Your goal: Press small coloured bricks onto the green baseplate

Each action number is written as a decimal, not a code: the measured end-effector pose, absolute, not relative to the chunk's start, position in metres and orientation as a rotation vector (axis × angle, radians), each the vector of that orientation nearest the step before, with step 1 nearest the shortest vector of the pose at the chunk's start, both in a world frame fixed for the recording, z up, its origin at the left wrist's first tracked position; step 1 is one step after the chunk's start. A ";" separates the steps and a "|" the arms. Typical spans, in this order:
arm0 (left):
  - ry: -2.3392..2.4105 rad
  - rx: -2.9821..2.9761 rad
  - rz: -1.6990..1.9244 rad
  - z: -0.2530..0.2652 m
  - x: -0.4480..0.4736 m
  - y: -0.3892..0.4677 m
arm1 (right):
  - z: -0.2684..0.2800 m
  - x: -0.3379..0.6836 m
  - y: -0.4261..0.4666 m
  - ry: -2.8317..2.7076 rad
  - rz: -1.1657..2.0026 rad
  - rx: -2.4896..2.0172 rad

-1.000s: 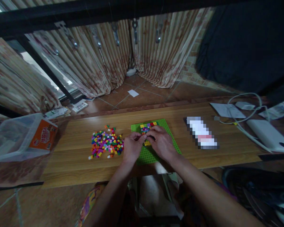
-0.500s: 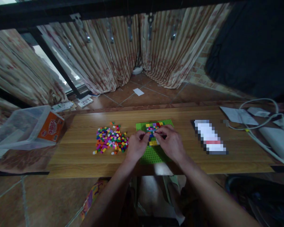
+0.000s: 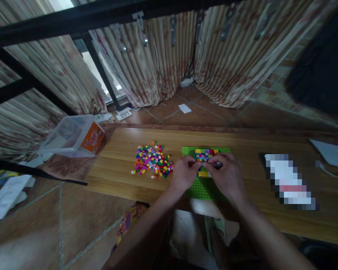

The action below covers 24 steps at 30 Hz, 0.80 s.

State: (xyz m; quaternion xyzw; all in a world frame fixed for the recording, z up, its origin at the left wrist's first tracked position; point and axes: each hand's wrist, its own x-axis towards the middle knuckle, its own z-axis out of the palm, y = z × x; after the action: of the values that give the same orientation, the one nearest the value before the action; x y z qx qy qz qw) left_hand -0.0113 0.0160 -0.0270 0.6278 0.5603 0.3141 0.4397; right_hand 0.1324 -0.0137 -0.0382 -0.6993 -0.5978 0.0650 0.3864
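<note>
A green studded baseplate [image 3: 198, 191] lies on the wooden table, bearing a block of multicoloured toy bricks [image 3: 204, 154] edged with yellow ones. My left hand [image 3: 186, 172] is closed at the left side of this block, thumb and fingers pinched together. From the right, my right hand [image 3: 227, 174] is closed over the block too, its fingertips close to those of the left. Something small and dark shows between the right fingers, too unclear to name. The fingers hide the middle of the block. Left of the plate spreads a pile of loose small bricks [image 3: 152, 159].
A clear plastic box [image 3: 70, 135] with an orange label stands beyond the table's left end. On the right of the wooden table [image 3: 115, 161] lies a pixelated flat object [image 3: 290, 182], with white paper [image 3: 331, 152] and a cable farther right. Curtains hang behind.
The view has turned left, so everything appears farther right and more floor shows at the left. Both hands stay at the brick block, with only slight finger movement.
</note>
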 end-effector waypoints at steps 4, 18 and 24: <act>1.436 1.546 0.775 -0.030 -0.010 0.017 | -0.039 0.133 -0.012 -1.544 0.162 -1.773; 1.410 1.563 0.815 -0.040 -0.008 0.019 | -0.039 0.135 -0.011 -1.537 0.202 -1.754; 1.384 1.569 0.794 -0.039 -0.010 0.019 | -0.039 0.138 -0.011 -1.538 0.218 -1.740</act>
State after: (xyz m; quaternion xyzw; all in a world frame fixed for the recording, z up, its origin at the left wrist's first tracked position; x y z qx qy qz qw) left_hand -0.0099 0.0193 -0.0394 0.6308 0.5564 0.3192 0.4365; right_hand 0.1380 -0.0110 -0.0390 -0.6859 -0.6060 0.0861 0.3936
